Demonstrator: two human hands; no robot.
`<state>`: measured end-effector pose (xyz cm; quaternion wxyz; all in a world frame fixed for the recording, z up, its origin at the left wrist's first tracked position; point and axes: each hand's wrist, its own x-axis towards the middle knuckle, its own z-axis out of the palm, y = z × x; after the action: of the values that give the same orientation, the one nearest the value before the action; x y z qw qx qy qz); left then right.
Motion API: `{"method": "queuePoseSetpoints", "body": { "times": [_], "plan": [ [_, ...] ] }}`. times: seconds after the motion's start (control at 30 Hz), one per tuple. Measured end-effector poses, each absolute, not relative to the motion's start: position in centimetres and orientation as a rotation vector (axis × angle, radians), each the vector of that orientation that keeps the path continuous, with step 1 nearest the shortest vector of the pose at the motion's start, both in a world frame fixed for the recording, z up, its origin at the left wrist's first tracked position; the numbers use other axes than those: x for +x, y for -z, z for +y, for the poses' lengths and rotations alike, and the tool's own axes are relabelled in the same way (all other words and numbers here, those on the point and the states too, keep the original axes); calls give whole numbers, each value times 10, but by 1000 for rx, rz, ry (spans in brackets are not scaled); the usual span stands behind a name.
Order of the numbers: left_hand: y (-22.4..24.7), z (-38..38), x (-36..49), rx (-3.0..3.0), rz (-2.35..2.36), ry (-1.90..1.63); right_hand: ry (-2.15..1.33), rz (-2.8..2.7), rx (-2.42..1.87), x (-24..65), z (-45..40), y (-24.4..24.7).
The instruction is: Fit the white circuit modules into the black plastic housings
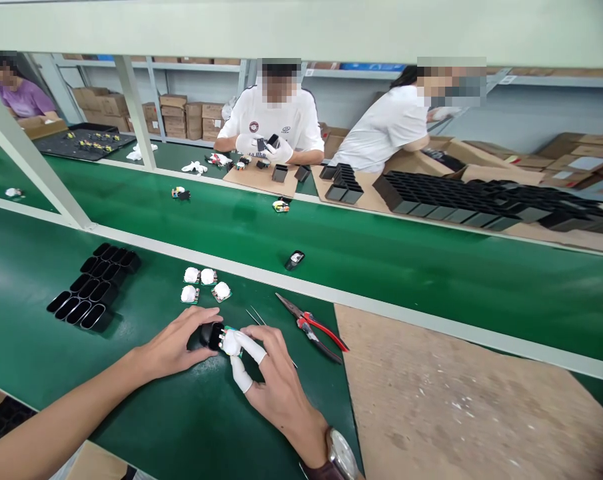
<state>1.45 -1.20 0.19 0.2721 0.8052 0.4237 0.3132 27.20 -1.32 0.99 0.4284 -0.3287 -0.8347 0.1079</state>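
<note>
One black housing [210,335] and one white-topped circuit board [228,343], left of the pliers [302,320].
Left hand [175,341] holds the housing between thumb and fingers; right hand [278,372] pinches the board, white-covered fingertips, at the opening.

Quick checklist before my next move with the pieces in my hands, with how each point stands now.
1. Left hand has a grip on the black case: ok, thumb and fingers on either side.
2. Right hand holds the white-topped board: ok, it is at the case's end.
3. Board squared up with the opening: cannot tell, too small and partly covered.
4. White finger covers on the right thumb and one finger: ok.
5. Tweezers clear of the right hand: not ok, it partly hides them.
6. Pliers out of the way: ok, lying beyond the right hand.
</note>
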Motion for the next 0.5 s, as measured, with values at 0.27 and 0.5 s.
{"method": "queuePoseSetpoints", "body": {
  "times": [0.27,0.5],
  "plan": [
    [-2,-16,18,2270,1084,-814,-191,-2151,-807,266,-19,-15],
    [-1,-16,17,2298,1064,-769,-113,-2191,-843,264,-20,-19]
  ]
}}
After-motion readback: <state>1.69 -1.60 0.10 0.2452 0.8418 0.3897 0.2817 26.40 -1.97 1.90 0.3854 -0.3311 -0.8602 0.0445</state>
